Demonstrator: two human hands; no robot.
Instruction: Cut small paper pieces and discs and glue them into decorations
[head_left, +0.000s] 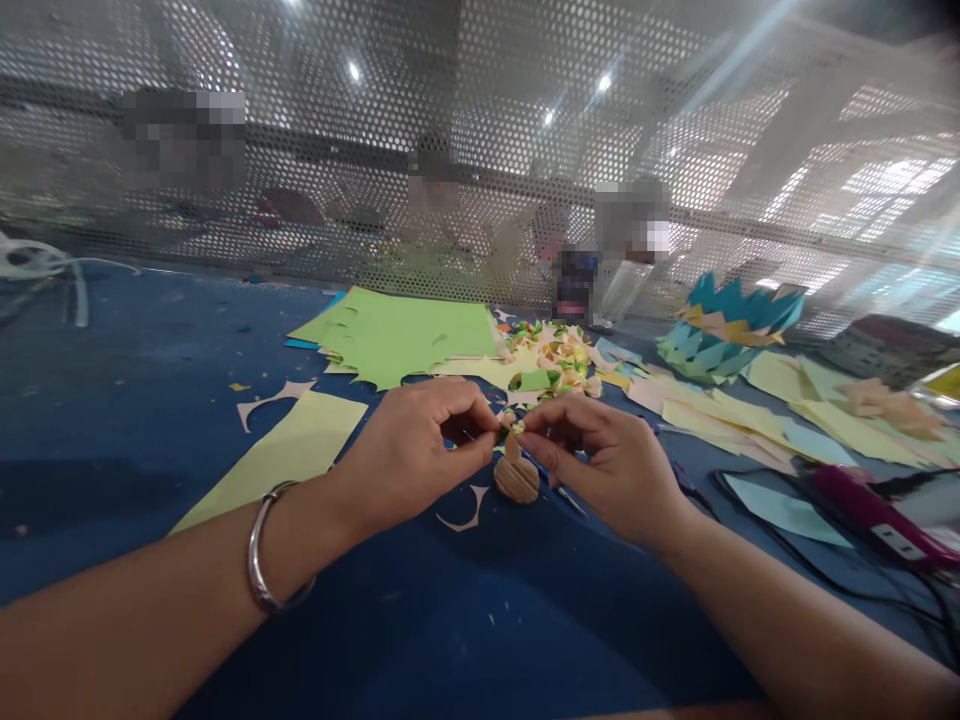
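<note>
Close together over the blue table, my left hand (435,435) and my right hand (604,455) both have thumb and fingertips pinched. Between them is a small pale yellow paper piece (518,427), which both hands' fingertips meet; its exact shape is too small to make out. Just below sits a round ribbed brown cardboard piece (516,482) with a tan leaf-shaped bit (512,447) at its top. A thin pen-like tool (571,500) lies beside it, partly hidden by my right hand. A curved paper offcut (469,512) rests to the left.
Green paper sheets (412,330) and a heap of small paper curls (559,350) lie beyond my hands. At the right are a zigzag-edged paper bowl (727,325), paper strips (712,415) and a purple power strip (874,510) with cables. A perforated metal screen (315,130) stands behind.
</note>
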